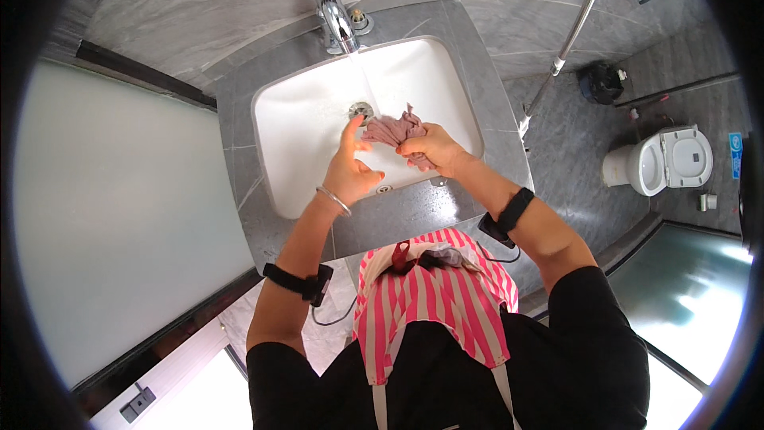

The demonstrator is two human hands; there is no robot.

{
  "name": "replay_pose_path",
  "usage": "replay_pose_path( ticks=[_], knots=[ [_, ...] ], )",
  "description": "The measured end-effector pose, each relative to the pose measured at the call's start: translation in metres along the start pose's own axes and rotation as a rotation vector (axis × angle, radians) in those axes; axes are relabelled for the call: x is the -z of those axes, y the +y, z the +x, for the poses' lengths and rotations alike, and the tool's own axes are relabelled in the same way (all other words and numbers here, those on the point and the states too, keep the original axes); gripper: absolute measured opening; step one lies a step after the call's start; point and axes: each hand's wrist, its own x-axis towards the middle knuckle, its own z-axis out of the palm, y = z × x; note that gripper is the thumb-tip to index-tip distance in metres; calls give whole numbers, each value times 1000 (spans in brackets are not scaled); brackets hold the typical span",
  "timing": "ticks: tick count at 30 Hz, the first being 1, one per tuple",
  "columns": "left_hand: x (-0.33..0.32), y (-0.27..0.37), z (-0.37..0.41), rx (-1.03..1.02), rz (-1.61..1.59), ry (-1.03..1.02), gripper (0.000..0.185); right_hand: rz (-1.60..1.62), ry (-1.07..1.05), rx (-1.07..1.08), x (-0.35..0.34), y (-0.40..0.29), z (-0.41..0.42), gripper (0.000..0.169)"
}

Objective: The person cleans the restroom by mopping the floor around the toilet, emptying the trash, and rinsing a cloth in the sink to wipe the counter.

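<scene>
Over the white washbasin [304,149], my right hand [436,148] grips a crumpled mauve cloth [395,130]. Part of the cloth sticks out past the thumb toward the drain [360,111], and a bit hangs below my fingers. My left hand [351,168] is just left of the cloth, thumb and fingers apart, holding nothing. A bracelet circles the left wrist. Water runs from the chrome faucet [337,15] down into the basin, close to the cloth's far edge.
Grey stone counter [239,161] frames the basin, with wet spots along its front. A pole with a white handle [561,54] leans at right. Beyond it are a black bin [598,83] and a toilet [650,164]. A frosted panel [125,209] stands left.
</scene>
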Motion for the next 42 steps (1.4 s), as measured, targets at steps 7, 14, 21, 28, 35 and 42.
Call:
replay_pose_path(
  ticks=[7, 14, 21, 28, 35, 42],
  knots=[
    [-7, 22, -4, -775, 859, 140, 55, 176, -553, -208, -17, -15, -31, 20],
    [-12, 55, 3, -719, 1155, -35, 39, -111, -459, -137, -17, -40, -44, 11],
    [-28, 55, 23, -148, 1088, -175, 21, -743, -41, 147, -28, -47, -44, 14],
    [-22, 49, 38, 19, 862, -297, 22, -1119, 151, 321, -32, -42, -40, 31],
    [-21, 27, 35, 406, -117, -470, 23, -1544, 196, 788, -6, -31, -40, 37],
    [-60, -29, -4, 44, 498, 290, 48, -1070, 266, 786, 61, -68, -59, 58]
  ],
)
